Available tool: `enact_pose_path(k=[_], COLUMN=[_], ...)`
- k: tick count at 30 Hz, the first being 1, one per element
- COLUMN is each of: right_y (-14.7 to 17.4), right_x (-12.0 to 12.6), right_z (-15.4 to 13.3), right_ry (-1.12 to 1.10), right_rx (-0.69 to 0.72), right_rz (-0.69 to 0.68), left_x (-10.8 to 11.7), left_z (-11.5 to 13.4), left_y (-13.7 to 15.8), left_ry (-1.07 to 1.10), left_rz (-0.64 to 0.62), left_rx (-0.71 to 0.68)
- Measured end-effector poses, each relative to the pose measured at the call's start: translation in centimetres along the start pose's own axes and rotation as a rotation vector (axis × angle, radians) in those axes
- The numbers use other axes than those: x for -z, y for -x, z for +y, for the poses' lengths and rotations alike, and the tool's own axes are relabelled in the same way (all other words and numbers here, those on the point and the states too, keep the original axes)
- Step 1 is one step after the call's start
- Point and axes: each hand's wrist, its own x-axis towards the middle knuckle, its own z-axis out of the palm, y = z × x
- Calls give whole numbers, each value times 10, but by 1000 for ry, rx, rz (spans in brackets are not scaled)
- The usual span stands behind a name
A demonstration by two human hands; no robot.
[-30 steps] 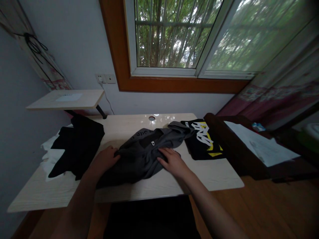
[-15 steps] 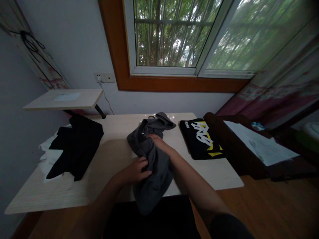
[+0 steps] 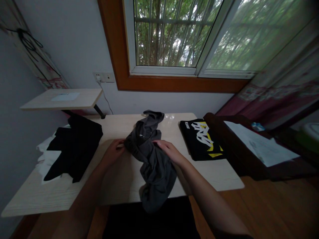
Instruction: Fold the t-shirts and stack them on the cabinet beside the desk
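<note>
A crumpled dark grey garment (image 3: 156,159) stretches across the middle of the light wooden table, its lower end hanging over the front edge. On its left side, my left hand (image 3: 114,151) pinches the gathered edge of the cloth with curled fingers. My right hand (image 3: 169,151) grips the fabric from the other side, with its fingertips partly hidden in the folds. The garment's far end lies bunched towards the window. To the right rests a folded black shirt (image 3: 201,139) with white and yellow print.
Black clothing (image 3: 77,146) lies over white cloth (image 3: 48,162) on the table's left. A raised shelf (image 3: 87,99) stands behind it. Right of the table (image 3: 216,176), a dark brown surface holds a white sheet (image 3: 259,142). A window is ahead.
My left hand has moved left and away from me to the garment's upper left edge. My right hand has drawn back slightly to the right. The cloth's far end has shifted left.
</note>
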Motion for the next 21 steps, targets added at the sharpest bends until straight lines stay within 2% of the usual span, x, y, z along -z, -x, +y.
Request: enact_pose_path(k=[3,5,10,14,17,19,21], right_y=[29,42,52,47,41,35,29], right_x=[4,1,-13,-5,12,23,30], right_z=[-22,-24,-2,7,6,6,8], right_ry=[110,209,409,431,452,538,662], right_rx=[42,89,67,16,4,-11,-15], right_rz=[-152,-205,-89,-28,10,47,82], left_x=[-9,-19,-37,-34,-30,-33,-43], left_z=[-6,-5,11,27,40,49,61], left_y=[-10,-14,-17,-7,12,31,54], left_ry=[-186,-303,-495,-559,-520,-477,-412], left_rz=[-74,-129,-201,-261,-407,-549,-687], left_rx=[-106,-149,-111,-52,-26,-31,-98])
